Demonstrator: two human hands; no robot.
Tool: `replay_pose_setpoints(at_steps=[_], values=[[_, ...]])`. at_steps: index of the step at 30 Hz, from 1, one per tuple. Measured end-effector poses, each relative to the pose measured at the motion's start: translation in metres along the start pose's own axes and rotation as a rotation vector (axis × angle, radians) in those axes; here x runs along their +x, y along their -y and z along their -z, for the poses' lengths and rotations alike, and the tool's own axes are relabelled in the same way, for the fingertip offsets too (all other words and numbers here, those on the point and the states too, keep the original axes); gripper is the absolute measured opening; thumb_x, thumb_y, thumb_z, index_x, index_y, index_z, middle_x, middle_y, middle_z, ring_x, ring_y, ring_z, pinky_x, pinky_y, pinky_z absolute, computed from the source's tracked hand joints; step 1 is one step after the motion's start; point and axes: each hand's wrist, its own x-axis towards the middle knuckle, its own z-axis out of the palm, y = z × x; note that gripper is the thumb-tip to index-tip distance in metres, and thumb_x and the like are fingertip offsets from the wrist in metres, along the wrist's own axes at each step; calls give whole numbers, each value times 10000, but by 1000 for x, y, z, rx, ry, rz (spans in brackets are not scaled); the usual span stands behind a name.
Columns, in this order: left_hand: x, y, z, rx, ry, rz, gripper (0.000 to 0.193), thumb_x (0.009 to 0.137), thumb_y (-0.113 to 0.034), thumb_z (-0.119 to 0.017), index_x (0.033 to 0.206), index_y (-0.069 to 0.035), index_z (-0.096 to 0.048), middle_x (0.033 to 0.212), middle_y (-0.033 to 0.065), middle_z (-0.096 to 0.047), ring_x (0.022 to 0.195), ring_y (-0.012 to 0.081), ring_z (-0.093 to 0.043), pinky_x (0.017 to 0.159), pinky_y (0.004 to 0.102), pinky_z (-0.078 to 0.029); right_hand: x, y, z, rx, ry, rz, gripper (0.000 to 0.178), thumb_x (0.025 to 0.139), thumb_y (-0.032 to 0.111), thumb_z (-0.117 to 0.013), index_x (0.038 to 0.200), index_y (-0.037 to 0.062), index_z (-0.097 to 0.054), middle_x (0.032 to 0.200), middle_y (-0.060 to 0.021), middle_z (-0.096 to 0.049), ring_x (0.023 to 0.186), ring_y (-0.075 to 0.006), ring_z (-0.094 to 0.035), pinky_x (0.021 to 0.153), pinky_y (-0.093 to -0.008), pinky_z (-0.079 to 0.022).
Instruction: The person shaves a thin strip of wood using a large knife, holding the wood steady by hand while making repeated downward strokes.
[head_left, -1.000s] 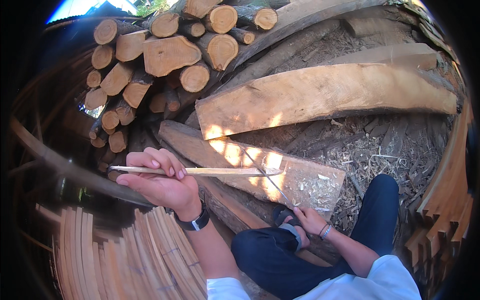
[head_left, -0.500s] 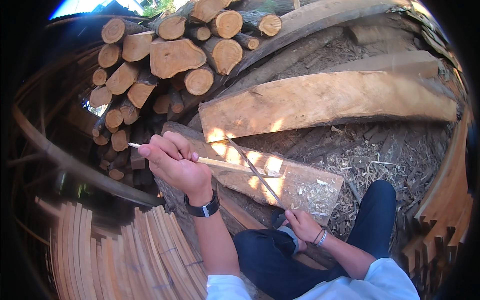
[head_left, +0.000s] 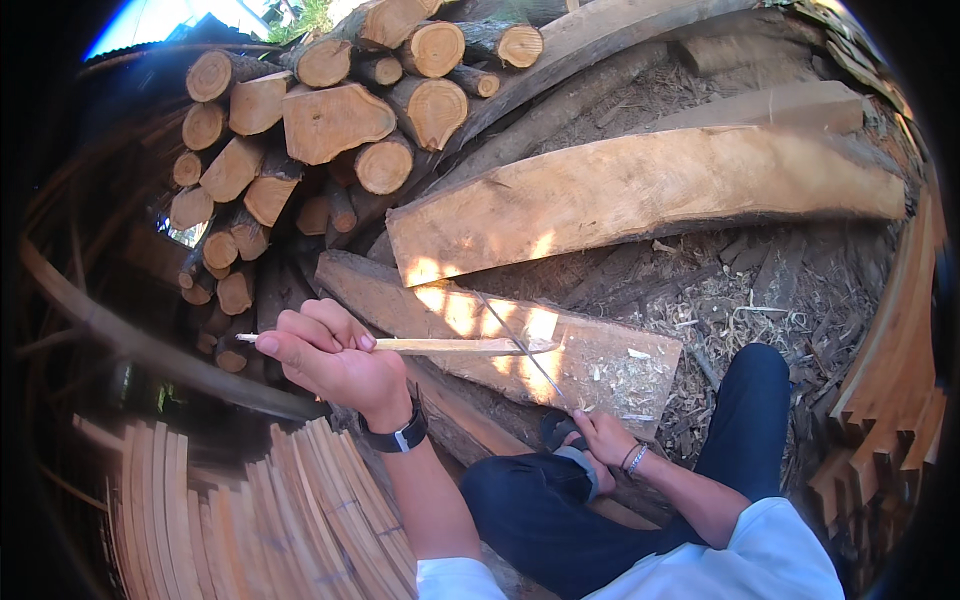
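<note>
My left hand (head_left: 335, 352), with a dark wristwatch, is closed round a thin pale wooden stick (head_left: 450, 346). The stick lies nearly level, one end poking out past my thumb and the other over a thick plank (head_left: 625, 375). My right hand (head_left: 606, 440), wearing a bracelet, grips a long narrow blade (head_left: 545, 379), its handle hidden in the fingers. The blade slants up and left and crosses the stick near its far end. I cannot tell whether the edge touches the wood. Pale shavings (head_left: 610, 378) lie on the plank below.
A broad slab (head_left: 640, 195) lies beyond the plank. Cut logs (head_left: 335, 122) are stacked at the far left, and a bundle of thin strips (head_left: 260, 500) stands near left. Curved boards (head_left: 890, 380) rise at the right. Wood shavings (head_left: 765, 320) litter the ground.
My left hand has come down, so the stick has gone from tilted to nearly level. The blade still crosses it near the far end. The whole view has shifted slightly.
</note>
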Motion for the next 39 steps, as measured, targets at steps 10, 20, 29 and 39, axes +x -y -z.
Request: replay_pose_setpoints(at_steps=[10,20,29,39], values=[[-6,1,12,-54,-31,33,544,1053,-500,-249,634,-154,-261,516,-21,-226,428,79,-182,397,205,-163,-18,31,5,357,225,-282,663,984,628,-335,757,36,-529,552,-76,-516,443,-177,-538,429,-329,-434],[-10,-1,6,-74,13,6,546,1053,-499,-251,630,-155,-272,512,-28,-217,421,74,-187,389,199,-160,-18,21,8,654,302,-431,612,958,656,-384,761,84,-475,550,-30,-460,402,-123,-444,383,-291,-374],[-13,-2,9,-78,-20,1,541,1050,-504,-263,634,-159,-270,510,-33,-227,421,65,-197,390,195,-162,-42,87,9,-60,56,130,555,1007,425,-449,789,-65,-592,684,-299,-603,729,-468,-627,690,-516,-482],[-15,-5,0,-61,-17,0,562,1045,-521,-262,617,-157,-263,497,-24,-215,411,74,-193,384,201,-152,-3,1,-15,469,201,-287,632,1004,576,-360,836,-1,-555,530,-22,-482,410,-121,-500,371,-275,-427]])
